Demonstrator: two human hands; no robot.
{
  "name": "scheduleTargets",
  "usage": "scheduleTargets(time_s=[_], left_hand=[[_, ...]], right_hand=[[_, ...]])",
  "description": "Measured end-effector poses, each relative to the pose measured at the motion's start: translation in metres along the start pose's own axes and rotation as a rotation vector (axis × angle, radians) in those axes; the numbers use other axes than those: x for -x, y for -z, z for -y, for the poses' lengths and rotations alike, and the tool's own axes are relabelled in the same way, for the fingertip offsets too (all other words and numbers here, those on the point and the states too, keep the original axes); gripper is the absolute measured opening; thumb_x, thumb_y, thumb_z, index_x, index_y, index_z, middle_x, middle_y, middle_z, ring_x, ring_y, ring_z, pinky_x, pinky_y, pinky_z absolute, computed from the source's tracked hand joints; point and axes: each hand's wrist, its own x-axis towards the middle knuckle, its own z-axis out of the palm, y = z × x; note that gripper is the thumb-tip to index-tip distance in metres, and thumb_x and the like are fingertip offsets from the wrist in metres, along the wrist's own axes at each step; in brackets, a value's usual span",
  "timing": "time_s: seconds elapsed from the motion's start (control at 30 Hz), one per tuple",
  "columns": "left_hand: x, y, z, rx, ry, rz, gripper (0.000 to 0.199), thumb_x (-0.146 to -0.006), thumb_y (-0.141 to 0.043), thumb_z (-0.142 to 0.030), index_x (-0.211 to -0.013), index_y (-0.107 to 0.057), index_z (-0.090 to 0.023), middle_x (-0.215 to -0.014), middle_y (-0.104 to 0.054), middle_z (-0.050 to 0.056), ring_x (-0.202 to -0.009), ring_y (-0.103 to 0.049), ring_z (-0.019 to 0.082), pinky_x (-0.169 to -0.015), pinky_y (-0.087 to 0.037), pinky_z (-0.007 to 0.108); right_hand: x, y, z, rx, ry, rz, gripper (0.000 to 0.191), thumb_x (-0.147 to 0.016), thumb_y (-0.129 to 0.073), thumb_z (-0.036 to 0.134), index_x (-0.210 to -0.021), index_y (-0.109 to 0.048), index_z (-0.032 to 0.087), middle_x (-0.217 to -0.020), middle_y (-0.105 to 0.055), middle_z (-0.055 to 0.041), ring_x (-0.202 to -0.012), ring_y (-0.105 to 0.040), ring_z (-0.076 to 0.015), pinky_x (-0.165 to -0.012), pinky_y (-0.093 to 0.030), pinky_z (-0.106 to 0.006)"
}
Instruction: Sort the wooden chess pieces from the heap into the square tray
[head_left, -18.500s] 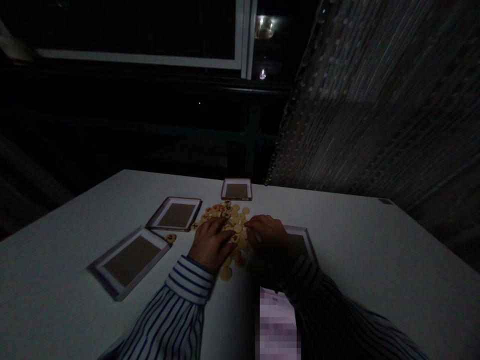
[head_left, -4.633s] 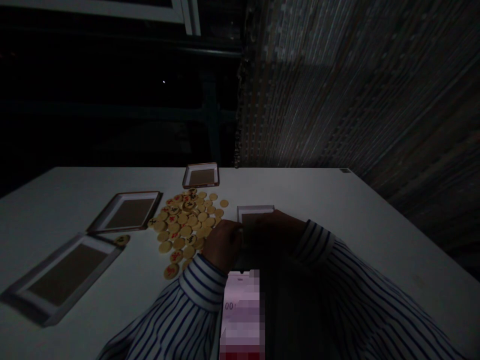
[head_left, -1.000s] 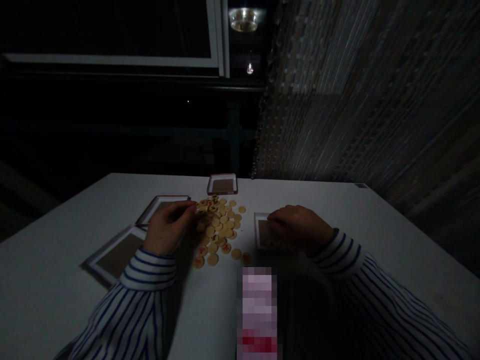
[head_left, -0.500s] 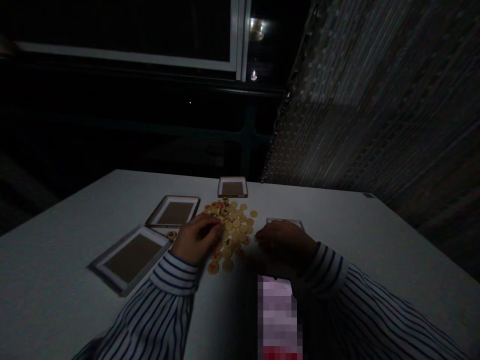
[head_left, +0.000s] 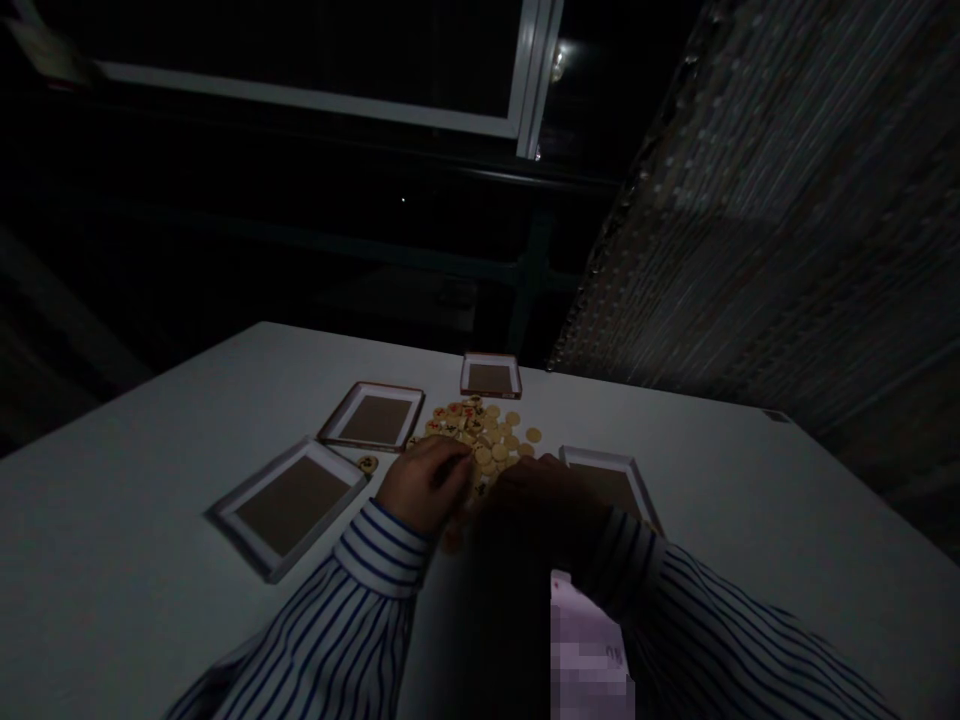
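A loose pile of round wooden Chinese chess pieces (head_left: pixel 499 453) lies mid-table, some with red or black characters and many showing plain faces. At the pile's near left edge is my left hand (head_left: pixel 427 482), its thumb and fingertips pinched together. Whether a piece sits in that pinch is too dark to make out. My right hand (head_left: pixel 544 495) reaches over the near right side of the pile, back upward. Its fingers curl down into deep shadow, so their grip does not show. One chess piece (head_left: pixel 367 465) lies apart on the left.
Shallow box trays surround the pile: a near left tray (head_left: pixel 225 520), a far left tray (head_left: pixel 352 390), a back tray (head_left: pixel 491 356) and a right tray (head_left: pixel 649 500) partly behind my right arm. A lit pinkish screen (head_left: pixel 585 620) shows low in front. A bead curtain (head_left: pixel 720 200) hangs at right.
My right hand has moved left from beside the right tray onto the pile, uncovering more of that tray. My left hand keeps its pinch by the pile. The whole view has shifted slightly.
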Motion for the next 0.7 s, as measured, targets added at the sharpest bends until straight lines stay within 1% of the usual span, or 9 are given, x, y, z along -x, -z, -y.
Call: scheduleTargets(time_s=[0.13, 0.27, 0.4, 0.53, 0.7], left_hand=[[0.001, -0.001, 0.0, -0.006, -0.024, 0.003, 0.017, -0.077, -0.047, -0.023, -0.084, -0.061, -0.018, -0.084, -0.063, 0.004, -0.082, -0.057, 0.015, -0.076, -0.045, 0.028], [0.001, -0.002, -0.001, -0.017, -0.031, 0.016, 0.017, -0.077, -0.047, -0.023, -0.085, -0.061, -0.018, -0.085, -0.064, 0.005, -0.082, -0.057, 0.015, -0.076, -0.045, 0.027], [0.001, -0.004, -0.001, -0.011, -0.046, 0.014, 0.016, -0.077, -0.047, -0.023, -0.084, -0.061, -0.017, -0.083, -0.063, 0.005, -0.08, -0.057, 0.015, -0.075, -0.045, 0.027], [0.001, -0.005, 0.0, -0.007, -0.072, 0.0, 0.015, -0.077, -0.048, -0.022, -0.083, -0.061, -0.017, -0.083, -0.063, 0.005, -0.079, -0.057, 0.014, -0.074, -0.046, 0.027], [0.003, -0.006, 0.001, -0.012, -0.081, -0.002, 0.014, -0.077, -0.049, -0.022, -0.083, -0.06, -0.017, -0.083, -0.063, 0.004, -0.079, -0.058, 0.014, -0.074, -0.046, 0.027]], right_hand=[[0.003, -0.008, 0.001, -0.022, 0.024, -0.066, 0.019, -0.083, -0.044, 0.029, -0.089, -0.06, 0.021, -0.085, -0.06, -0.0051, -0.081, -0.047, -0.017, -0.063, -0.027, -0.03], [0.003, -0.016, -0.003, -0.031, 0.047, -0.089, 0.018, -0.084, -0.043, 0.031, -0.089, -0.059, 0.023, -0.088, -0.06, -0.0023, -0.081, -0.046, -0.0171, -0.062, -0.026, -0.031], [0.004, -0.02, -0.005, -0.034, 0.071, -0.126, 0.019, -0.084, -0.043, 0.033, -0.09, -0.059, 0.024, -0.088, -0.06, -0.002, -0.083, -0.045, -0.017, -0.064, -0.025, -0.032], [0.004, -0.023, -0.005, -0.009, 0.087, -0.177, 0.017, -0.083, -0.044, 0.031, -0.091, -0.058, 0.026, -0.085, -0.061, -0.0013, -0.08, -0.044, -0.0169, -0.062, -0.024, -0.031], [0.003, -0.026, -0.005, -0.016, 0.091, -0.211, 0.015, -0.082, -0.047, 0.03, -0.083, -0.06, 0.023, -0.081, -0.06, -0.0023, -0.078, -0.043, -0.0162, -0.061, -0.023, -0.03]])
